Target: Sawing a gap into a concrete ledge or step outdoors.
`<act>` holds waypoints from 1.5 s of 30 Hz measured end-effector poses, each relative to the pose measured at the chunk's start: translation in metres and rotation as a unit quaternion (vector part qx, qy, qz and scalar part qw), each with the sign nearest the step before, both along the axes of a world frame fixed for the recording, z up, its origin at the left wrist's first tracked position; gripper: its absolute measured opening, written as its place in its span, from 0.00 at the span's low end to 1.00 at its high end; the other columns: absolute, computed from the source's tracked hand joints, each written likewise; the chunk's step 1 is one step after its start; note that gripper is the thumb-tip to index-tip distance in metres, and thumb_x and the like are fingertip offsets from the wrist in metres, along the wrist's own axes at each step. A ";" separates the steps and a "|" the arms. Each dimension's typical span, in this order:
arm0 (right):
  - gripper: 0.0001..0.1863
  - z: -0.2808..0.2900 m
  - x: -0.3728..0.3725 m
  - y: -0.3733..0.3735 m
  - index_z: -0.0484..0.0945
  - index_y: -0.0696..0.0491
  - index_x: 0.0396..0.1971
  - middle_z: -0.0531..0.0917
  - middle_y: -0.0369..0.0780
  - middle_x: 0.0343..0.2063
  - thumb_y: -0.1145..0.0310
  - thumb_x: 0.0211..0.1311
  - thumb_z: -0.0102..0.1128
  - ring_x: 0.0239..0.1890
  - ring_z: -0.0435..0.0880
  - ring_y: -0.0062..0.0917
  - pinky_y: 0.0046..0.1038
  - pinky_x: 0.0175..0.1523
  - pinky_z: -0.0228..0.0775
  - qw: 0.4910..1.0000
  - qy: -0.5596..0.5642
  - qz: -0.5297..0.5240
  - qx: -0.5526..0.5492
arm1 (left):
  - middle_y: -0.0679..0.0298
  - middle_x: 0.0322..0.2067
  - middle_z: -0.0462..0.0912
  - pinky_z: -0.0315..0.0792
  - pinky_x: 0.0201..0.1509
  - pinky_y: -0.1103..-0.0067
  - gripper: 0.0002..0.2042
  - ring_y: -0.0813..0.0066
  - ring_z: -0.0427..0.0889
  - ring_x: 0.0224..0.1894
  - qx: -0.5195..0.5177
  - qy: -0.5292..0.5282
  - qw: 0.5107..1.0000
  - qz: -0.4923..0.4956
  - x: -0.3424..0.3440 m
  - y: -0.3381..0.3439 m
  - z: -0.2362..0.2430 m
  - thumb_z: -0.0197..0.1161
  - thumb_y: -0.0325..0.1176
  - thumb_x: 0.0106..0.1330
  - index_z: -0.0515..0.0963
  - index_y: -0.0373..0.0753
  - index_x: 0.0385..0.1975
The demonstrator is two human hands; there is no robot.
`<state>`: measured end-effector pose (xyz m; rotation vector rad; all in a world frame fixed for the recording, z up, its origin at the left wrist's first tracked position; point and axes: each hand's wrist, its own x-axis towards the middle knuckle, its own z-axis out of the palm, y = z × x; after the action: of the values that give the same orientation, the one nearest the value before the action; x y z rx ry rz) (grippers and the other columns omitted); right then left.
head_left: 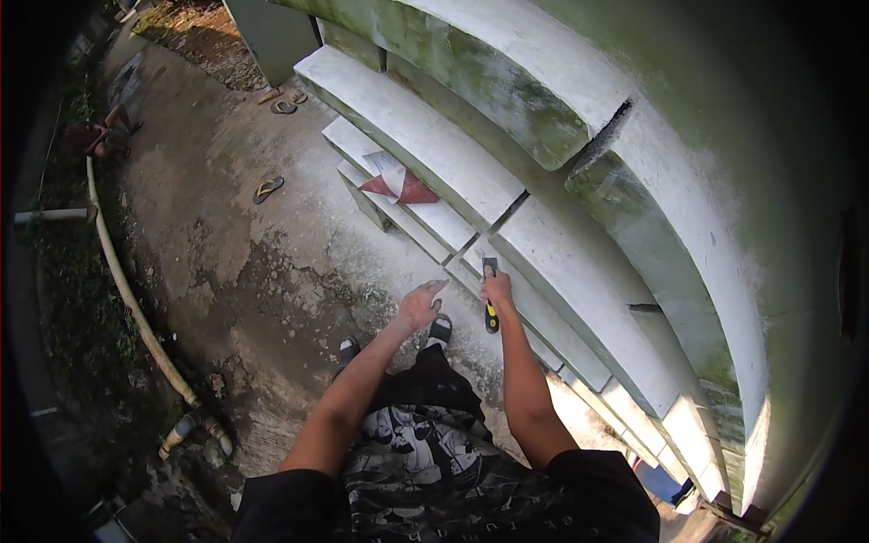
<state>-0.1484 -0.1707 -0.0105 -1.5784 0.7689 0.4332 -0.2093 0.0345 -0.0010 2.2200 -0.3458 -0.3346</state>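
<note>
My right hand [498,290] grips a scraper [491,315] with a black and yellow handle, upright beside a pale, dusty concrete ledge [579,290] of the stepped green wall. My left hand [418,306] hangs a little to its left over the pavement, fingers extended and holding nothing that shows. Further back, a red and white piece of paper or sheet material [407,190] lies folded on a lower ledge. My sandalled feet [439,330] stand on the white-dusted ground below my hands.
Loose flip-flops [268,188] lie on the cracked pavement [199,235], with more footwear [283,105] farther back. A pale pipe [127,290] runs along the mossy left edge, where another person [109,136] is low to the ground. The green curved wall [769,181] rises on the right.
</note>
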 end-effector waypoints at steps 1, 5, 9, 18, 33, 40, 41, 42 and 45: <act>0.20 0.000 -0.003 0.000 0.65 0.56 0.18 0.65 0.34 0.08 0.57 0.63 0.48 0.05 0.62 0.19 0.24 0.09 0.53 1.000 0.004 0.011 0.000 | 0.54 0.52 0.69 0.63 0.59 0.71 0.24 0.57 0.67 0.55 0.015 0.000 1.000 -0.005 -0.002 -0.004 0.001 0.53 0.30 0.56 0.63 0.44 0.56; 0.21 0.000 0.015 0.004 0.64 0.55 0.16 0.64 0.33 0.07 0.56 0.63 0.47 0.05 0.61 0.19 0.23 0.09 0.51 1.000 0.008 0.009 -0.012 | 0.54 0.50 0.71 0.65 0.56 0.70 0.24 0.57 0.70 0.52 0.032 -0.014 0.999 -0.004 0.006 -0.016 0.001 0.53 0.29 0.55 0.65 0.44 0.55; 0.21 -0.001 0.021 0.007 0.63 0.54 0.14 0.63 0.33 0.06 0.57 0.63 0.47 0.04 0.60 0.19 0.23 0.09 0.51 1.000 0.014 -0.002 -0.022 | 0.55 0.48 0.73 0.67 0.54 0.69 0.23 0.56 0.72 0.49 0.021 0.010 1.000 0.013 0.009 -0.017 0.010 0.53 0.29 0.54 0.67 0.45 0.53; 0.20 0.005 0.006 -0.010 0.64 0.56 0.17 0.66 0.36 0.08 0.57 0.62 0.48 0.05 0.64 0.21 0.24 0.09 0.55 0.997 0.051 0.052 -0.001 | 0.57 0.52 0.70 0.65 0.55 0.68 0.25 0.59 0.68 0.55 0.118 -0.020 0.992 -0.036 0.039 -0.017 0.020 0.52 0.28 0.52 0.65 0.46 0.55; 0.19 0.003 0.008 -0.009 0.63 0.55 0.19 0.64 0.34 0.08 0.55 0.63 0.46 0.06 0.61 0.19 0.23 0.10 0.53 0.994 0.085 0.071 -0.007 | 0.69 0.67 0.36 0.60 0.60 0.70 0.29 0.74 0.43 0.68 0.388 0.021 0.908 -0.153 0.115 -0.039 0.012 0.45 0.31 0.61 0.47 0.47 0.64; 0.19 0.003 0.008 -0.008 0.64 0.56 0.18 0.64 0.34 0.08 0.57 0.62 0.48 0.05 0.61 0.20 0.24 0.09 0.53 0.997 0.060 0.040 0.028 | 0.66 0.67 0.37 0.62 0.59 0.67 0.30 0.72 0.44 0.68 0.409 0.034 0.897 -0.162 0.119 -0.050 0.013 0.44 0.31 0.59 0.48 0.44 0.64; 0.19 0.005 0.008 -0.007 0.65 0.56 0.18 0.64 0.34 0.08 0.57 0.62 0.48 0.05 0.61 0.20 0.24 0.09 0.53 0.997 0.056 0.045 0.025 | 0.66 0.67 0.37 0.62 0.59 0.67 0.30 0.71 0.44 0.68 0.414 0.034 0.894 -0.168 0.119 -0.049 0.013 0.44 0.32 0.59 0.47 0.44 0.64; 0.19 0.007 0.007 -0.005 0.65 0.56 0.18 0.64 0.34 0.08 0.57 0.62 0.48 0.05 0.61 0.20 0.24 0.09 0.53 0.997 0.055 0.041 0.025 | 0.65 0.67 0.37 0.63 0.58 0.67 0.30 0.70 0.44 0.68 0.419 0.034 0.891 -0.174 0.119 -0.047 0.012 0.44 0.33 0.59 0.47 0.43 0.64; 0.19 0.011 0.007 -0.007 0.66 0.56 0.20 0.64 0.33 0.08 0.56 0.63 0.47 0.07 0.61 0.18 0.22 0.11 0.53 0.995 0.071 0.068 -0.015 | 0.65 0.67 0.36 0.62 0.59 0.66 0.31 0.69 0.42 0.68 0.418 0.015 0.892 -0.173 0.116 -0.044 0.010 0.44 0.32 0.58 0.46 0.43 0.64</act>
<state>-0.1410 -0.1772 0.0009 -1.6479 0.7804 0.6408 -0.0936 -0.0094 0.0088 2.9844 -0.6796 -0.8346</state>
